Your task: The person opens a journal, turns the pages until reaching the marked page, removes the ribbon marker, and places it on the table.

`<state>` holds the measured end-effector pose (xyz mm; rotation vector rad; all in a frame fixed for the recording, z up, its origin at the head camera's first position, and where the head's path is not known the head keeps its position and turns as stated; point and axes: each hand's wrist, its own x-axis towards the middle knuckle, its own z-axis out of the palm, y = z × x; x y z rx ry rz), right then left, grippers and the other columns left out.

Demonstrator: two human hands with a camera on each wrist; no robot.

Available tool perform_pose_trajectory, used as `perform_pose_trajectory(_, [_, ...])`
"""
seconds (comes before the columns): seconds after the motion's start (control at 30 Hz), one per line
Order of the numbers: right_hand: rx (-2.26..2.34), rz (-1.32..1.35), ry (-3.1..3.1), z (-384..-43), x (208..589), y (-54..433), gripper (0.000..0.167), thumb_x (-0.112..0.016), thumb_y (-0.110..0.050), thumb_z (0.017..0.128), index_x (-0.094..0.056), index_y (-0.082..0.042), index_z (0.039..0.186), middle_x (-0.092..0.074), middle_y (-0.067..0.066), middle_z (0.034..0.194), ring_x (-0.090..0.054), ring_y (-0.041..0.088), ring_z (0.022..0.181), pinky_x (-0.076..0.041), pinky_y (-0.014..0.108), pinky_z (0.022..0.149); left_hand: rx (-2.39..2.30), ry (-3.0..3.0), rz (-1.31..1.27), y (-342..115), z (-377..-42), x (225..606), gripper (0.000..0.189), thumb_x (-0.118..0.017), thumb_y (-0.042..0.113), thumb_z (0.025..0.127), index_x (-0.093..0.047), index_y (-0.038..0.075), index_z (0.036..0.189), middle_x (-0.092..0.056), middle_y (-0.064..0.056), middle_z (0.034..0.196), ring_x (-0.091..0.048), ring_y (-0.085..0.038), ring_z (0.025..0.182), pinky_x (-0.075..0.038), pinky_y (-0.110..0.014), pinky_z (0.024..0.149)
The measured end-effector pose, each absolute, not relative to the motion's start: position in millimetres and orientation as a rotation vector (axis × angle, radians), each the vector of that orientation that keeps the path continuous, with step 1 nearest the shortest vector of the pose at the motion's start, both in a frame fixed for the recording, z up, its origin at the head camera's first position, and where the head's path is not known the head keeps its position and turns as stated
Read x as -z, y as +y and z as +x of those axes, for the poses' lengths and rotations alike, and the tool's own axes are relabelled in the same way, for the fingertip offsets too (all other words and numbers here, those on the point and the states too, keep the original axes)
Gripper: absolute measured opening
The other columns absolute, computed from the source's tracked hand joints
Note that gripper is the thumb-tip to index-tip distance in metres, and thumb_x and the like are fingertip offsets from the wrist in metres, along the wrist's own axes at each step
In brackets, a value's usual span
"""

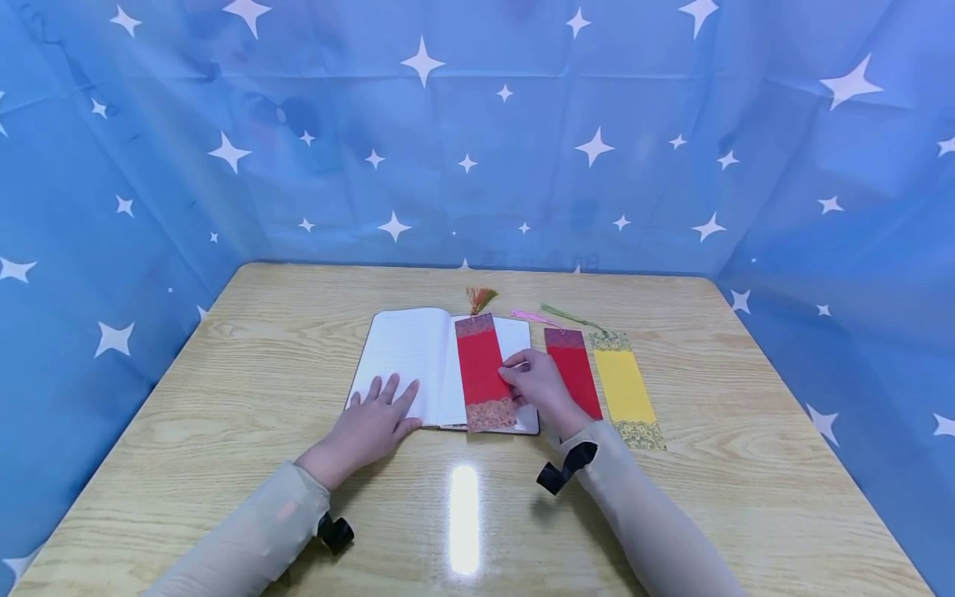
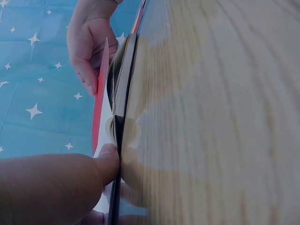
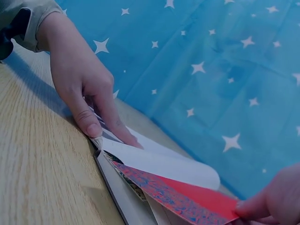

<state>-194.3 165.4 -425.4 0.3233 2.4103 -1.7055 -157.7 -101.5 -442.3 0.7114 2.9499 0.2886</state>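
Observation:
An open notebook [image 1: 403, 348] with white pages lies on the table. My left hand [image 1: 373, 423] rests on its left page, fingers spread, the thumb near the lower edge by the spine. With thumb and fingers my right hand [image 1: 539, 383] pinches the right edge of a red bookmark [image 1: 481, 361] over the right page. This bookmark has patterned ends and an orange-green tassel [image 1: 480, 300] at its top. In the right wrist view, its patterned end slants over the pages, and a dark patterned strip [image 3: 129, 180] shows between the pages beneath.
Right of the notebook lie a second red bookmark [image 1: 574, 373] with a pink tassel, partly hidden by my right hand, and a yellow bookmark [image 1: 625, 385] with a green tassel. A blue star-patterned curtain [image 1: 477, 191] stands behind the wooden table [image 1: 261, 348].

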Motion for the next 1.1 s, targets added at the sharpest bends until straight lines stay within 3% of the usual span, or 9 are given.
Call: perform_pose_trajectory(1.1, [1.887, 0.312, 2.358, -183.5, 430.8, 222.9, 0.025, -0.061, -0.014, 0.091, -0.055, 0.000, 0.111, -0.059, 0.010, 0.086, -0.056, 0.018, 0.060, -0.051, 0.030, 0.055, -0.285, 2.958, 0.729, -100.6, -157.5, 440.6, 0.059, -0.043, 0.045, 0.096, -0.036, 0.011, 0.144, -0.031, -0.025, 0.144, -0.027, -0.048, 0.129, -0.027, -0.066, 0.095])
